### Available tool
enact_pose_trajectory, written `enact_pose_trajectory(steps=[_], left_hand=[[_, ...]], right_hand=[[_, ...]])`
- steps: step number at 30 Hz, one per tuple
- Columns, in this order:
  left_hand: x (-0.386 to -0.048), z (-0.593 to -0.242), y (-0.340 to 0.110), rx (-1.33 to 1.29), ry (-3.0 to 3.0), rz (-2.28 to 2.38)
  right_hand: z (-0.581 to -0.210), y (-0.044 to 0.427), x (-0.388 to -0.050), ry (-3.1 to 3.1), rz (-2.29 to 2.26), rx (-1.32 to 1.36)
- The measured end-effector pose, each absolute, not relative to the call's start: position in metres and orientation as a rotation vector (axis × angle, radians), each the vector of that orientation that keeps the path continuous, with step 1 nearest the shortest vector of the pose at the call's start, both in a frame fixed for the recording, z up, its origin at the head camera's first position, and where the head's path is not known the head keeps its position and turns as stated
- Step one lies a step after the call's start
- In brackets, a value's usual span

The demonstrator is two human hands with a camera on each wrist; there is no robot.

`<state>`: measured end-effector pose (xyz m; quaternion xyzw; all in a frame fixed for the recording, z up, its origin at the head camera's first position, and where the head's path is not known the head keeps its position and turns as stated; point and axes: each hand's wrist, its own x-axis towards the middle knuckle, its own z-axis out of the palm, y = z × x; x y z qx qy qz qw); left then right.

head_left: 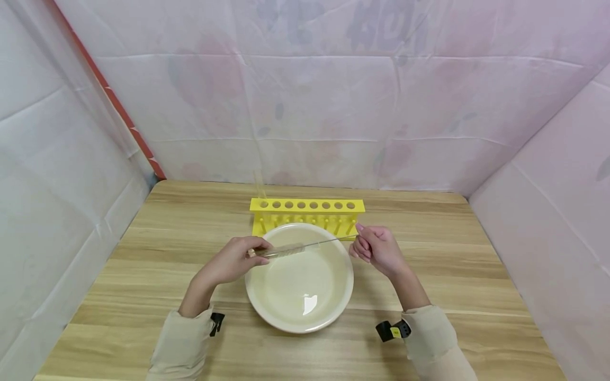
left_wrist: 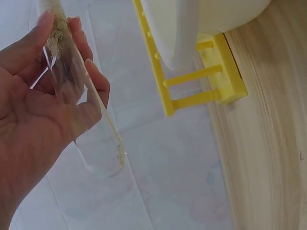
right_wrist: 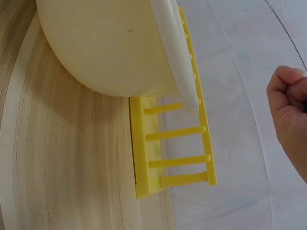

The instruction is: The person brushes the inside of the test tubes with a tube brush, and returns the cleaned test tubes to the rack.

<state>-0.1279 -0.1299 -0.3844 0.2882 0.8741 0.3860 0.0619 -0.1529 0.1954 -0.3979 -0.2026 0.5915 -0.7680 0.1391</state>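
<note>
My left hand [head_left: 233,258] grips a clear glass test tube [left_wrist: 103,155] between thumb and fingers, tilted above the basin. Inside the tube are the pale bristles of a test tube brush [left_wrist: 56,40], reaching partway along it. The brush's thin twisted wire handle [right_wrist: 288,34] runs out of the tube to the right. My right hand [head_left: 381,250] pinches that wire near its end, its other fingers curled in. Beneath the tube stands a cream basin [head_left: 347,288] with liquid in it, judging by a bright reflection.
Just behind the basin, a yellow test tube rack [head_left: 307,205] stands on the wooden table [head_left: 410,211]. Another clear tube [head_left: 259,184] stands upright in its leftmost hole. Cloth-covered walls [head_left: 314,106] enclose the table at the back and both sides.
</note>
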Motion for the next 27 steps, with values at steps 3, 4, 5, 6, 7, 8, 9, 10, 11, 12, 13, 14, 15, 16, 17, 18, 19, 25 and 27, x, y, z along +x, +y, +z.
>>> enact_pose_trajectory(steps=[3, 4, 5, 6, 7, 8, 9, 10, 11, 12, 13, 14, 15, 16, 17, 18, 19, 25, 27], left_hand=[[-0.127, -0.385, -0.13, 0.873, 2.654, 1.16], [-0.127, -0.385, -0.129, 0.871, 2.662, 1.158], [-0.127, -0.385, -0.129, 0.866, 2.668, 1.157], [-0.127, -0.385, -0.129, 0.862, 2.676, 1.156], [-0.127, -0.385, -0.129, 0.856, 2.683, 1.154], [-0.127, -0.385, -0.129, 0.848, 2.687, 1.152], [-0.126, -0.386, -0.129, 0.841, 2.691, 1.149], [-0.126, -0.386, -0.129, 0.834, 2.692, 1.146], [-0.126, -0.386, -0.129, 0.829, 2.692, 1.143], [-0.126, -0.387, -0.129, 0.825, 2.691, 1.139], [-0.126, -0.387, -0.129, 0.82, 2.69, 1.137], [-0.126, -0.387, -0.13, 0.819, 2.688, 1.137], [-0.126, -0.388, -0.13, 0.819, 2.687, 1.138], [-0.126, -0.388, -0.13, 0.818, 2.686, 1.14], [-0.126, -0.388, -0.13, 0.817, 2.684, 1.145], [-0.126, -0.388, -0.13, 0.816, 2.683, 1.152], [-0.126, -0.389, -0.13, 0.814, 2.682, 1.158], [-0.126, -0.389, -0.132, 0.834, 2.667, 1.162], [-0.125, -0.389, -0.133, 0.845, 2.656, 1.162]], right_hand=[[-0.396, 0.196, -0.153, 1.72, -2.216, -0.466], [-0.395, 0.196, -0.153, 1.713, -2.218, -0.402], [-0.394, 0.196, -0.153, 1.703, -2.22, -0.34], [-0.393, 0.196, -0.153, 1.684, -2.224, -0.279], [-0.391, 0.196, -0.153, 1.659, -2.23, -0.215], [-0.39, 0.196, -0.153, 1.627, -2.237, -0.163], [-0.389, 0.197, -0.153, 1.591, -2.243, -0.119], [-0.388, 0.197, -0.153, 1.561, -2.246, -0.085], [-0.388, 0.198, -0.153, 1.532, -2.248, -0.056], [-0.388, 0.198, -0.153, 1.508, -2.251, -0.033], [-0.388, 0.199, -0.153, 1.5, -2.249, -0.022], [-0.388, 0.2, -0.152, 1.5, -2.249, -0.018], [-0.389, 0.201, -0.152, 1.508, -2.25, -0.024], [-0.391, 0.202, -0.152, 1.531, -2.25, -0.042], [-0.392, 0.203, -0.151, 1.556, -2.251, -0.078], [-0.394, 0.204, -0.151, 1.586, -2.252, -0.125], [-0.397, 0.206, -0.151, 1.617, -2.251, -0.183], [-0.409, 0.217, -0.153, 1.686, -2.233, -0.547], [-0.411, 0.219, -0.153, 1.7, -2.228, -0.601]])
